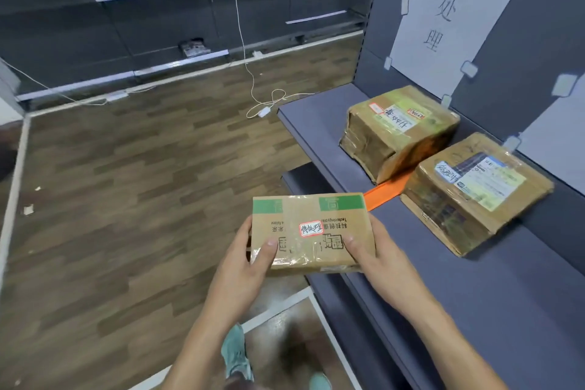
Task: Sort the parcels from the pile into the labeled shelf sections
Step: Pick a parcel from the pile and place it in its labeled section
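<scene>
Both hands hold one small parcel (311, 231) level in the air, just off the front edge of the grey shelf (474, 310). The left hand (253, 263) and the right hand (376, 256) each grip a short end, thumbs on top. Its red-edged sticker (311, 228) faces up, so the best move is probably to read it and match it to the paper sign (456, 9). The person can then set the box flat near the far parcel (399, 130) or the near parcel (474, 190), without covering the orange strip (384, 191).

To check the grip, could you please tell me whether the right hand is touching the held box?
Touching. The head view shows the right hand gripping the box at its right end, thumb lying on its top face.
</scene>
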### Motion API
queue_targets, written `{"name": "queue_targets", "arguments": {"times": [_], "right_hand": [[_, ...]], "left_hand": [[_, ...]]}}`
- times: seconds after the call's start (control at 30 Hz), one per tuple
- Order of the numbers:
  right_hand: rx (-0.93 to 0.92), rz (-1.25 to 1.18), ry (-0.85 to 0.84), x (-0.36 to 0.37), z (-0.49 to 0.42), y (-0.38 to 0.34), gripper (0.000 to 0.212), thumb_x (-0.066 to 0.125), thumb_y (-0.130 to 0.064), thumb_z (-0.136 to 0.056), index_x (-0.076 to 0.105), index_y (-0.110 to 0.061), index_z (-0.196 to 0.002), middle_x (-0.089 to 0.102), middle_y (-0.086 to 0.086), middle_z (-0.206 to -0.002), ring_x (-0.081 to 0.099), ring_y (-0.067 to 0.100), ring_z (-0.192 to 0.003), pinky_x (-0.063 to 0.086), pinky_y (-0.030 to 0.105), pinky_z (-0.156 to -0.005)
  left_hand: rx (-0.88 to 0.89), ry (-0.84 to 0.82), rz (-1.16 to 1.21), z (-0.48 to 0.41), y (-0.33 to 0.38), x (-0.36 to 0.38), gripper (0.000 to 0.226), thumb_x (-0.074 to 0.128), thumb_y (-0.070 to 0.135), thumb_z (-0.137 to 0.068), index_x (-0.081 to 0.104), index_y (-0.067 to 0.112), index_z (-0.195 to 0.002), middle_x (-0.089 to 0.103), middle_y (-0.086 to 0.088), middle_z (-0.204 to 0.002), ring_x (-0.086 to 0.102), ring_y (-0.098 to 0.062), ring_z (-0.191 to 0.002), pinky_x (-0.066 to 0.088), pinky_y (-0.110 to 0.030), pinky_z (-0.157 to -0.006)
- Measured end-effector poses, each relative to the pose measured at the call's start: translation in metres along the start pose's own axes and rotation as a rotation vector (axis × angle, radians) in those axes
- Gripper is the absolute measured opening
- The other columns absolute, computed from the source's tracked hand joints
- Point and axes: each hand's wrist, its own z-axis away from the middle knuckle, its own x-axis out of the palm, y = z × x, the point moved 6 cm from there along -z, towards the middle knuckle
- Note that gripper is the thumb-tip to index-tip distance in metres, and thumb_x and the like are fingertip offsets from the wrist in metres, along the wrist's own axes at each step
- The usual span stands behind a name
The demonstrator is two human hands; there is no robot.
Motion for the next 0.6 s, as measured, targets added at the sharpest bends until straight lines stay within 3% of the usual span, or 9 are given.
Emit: {"name": "queue_targets", "arguments": {"times": [0.07, 0.13, 0.2, 0.27, 0.37, 0.6], "right_hand": [[0.012, 0.005, 0.031, 0.014, -0.019, -0.008, 0.035, 0.052, -0.052, -0.1, 0.038, -0.07, -0.126, 0.057, -0.048, -0.116, 0.054, -0.024, -0.106, 0.045, 0.007, -0.081], [0.028, -0.027, 0.061, 0.032, -0.039, -0.016, 0.04, 0.051, -0.056, -0.098, 0.04, -0.057, -0.137, 0.061, -0.039, -0.121, 0.058, -0.014, -0.112, 0.049, 0.026, -0.095], [0.032, -0.057, 0.079, 0.052, -0.054, -0.03, 0.043, 0.051, -0.06, -0.098, 0.043, -0.052, -0.139, 0.063, -0.033, -0.125, 0.06, -0.008, -0.114, 0.05, 0.037, -0.1], [0.06, -0.098, 0.093, 0.071, -0.066, -0.044, 0.045, 0.051, -0.065, -0.095, 0.044, -0.052, -0.138, 0.063, -0.032, -0.124, 0.061, -0.008, -0.113, 0.05, 0.037, -0.1], [0.104, -0.127, 0.145, 0.095, -0.079, -0.062, 0.047, 0.051, -0.068, -0.094, 0.041, -0.056, -0.138, 0.063, -0.036, -0.121, 0.061, -0.012, -0.11, 0.049, 0.033, -0.099], [0.177, -0.149, 0.239, 0.116, -0.114, -0.087, 0.045, 0.052, -0.065, -0.095, 0.043, -0.054, -0.137, 0.065, -0.034, -0.12, 0.063, -0.008, -0.11, 0.053, 0.041, -0.101]], "left_hand": [[0.018, -0.029, -0.015, -0.027, -0.003, -0.017, 0.038, 0.059, 0.04, -0.102, 0.047, 0.056, -0.134, 0.063, 0.04, -0.12, 0.058, 0.018, -0.112, 0.041, -0.008, -0.086], [0.028, -0.069, -0.02, -0.054, -0.005, -0.037, 0.041, 0.058, 0.043, -0.102, 0.046, 0.053, -0.14, 0.063, 0.041, -0.122, 0.057, 0.018, -0.113, 0.041, -0.009, -0.087], [0.044, -0.11, -0.023, -0.081, -0.007, -0.058, 0.042, 0.057, 0.042, -0.102, 0.047, 0.049, -0.142, 0.064, 0.037, -0.125, 0.057, 0.015, -0.116, 0.043, -0.015, -0.091], [0.049, -0.148, -0.029, -0.106, -0.008, -0.08, 0.042, 0.058, 0.037, -0.103, 0.048, 0.044, -0.143, 0.065, 0.031, -0.126, 0.058, 0.013, -0.117, 0.044, -0.018, -0.096], [0.062, -0.191, -0.039, -0.137, -0.008, -0.108, 0.04, 0.059, 0.032, -0.103, 0.049, 0.043, -0.14, 0.066, 0.029, -0.126, 0.057, 0.015, -0.115, 0.043, -0.011, -0.097], [0.08, -0.28, -0.041, -0.197, -0.001, -0.133, 0.051, 0.058, 0.033, -0.103, 0.045, 0.034, -0.152, 0.063, 0.021, -0.137, 0.055, 0.004, -0.127, 0.04, -0.023, -0.108]]}}
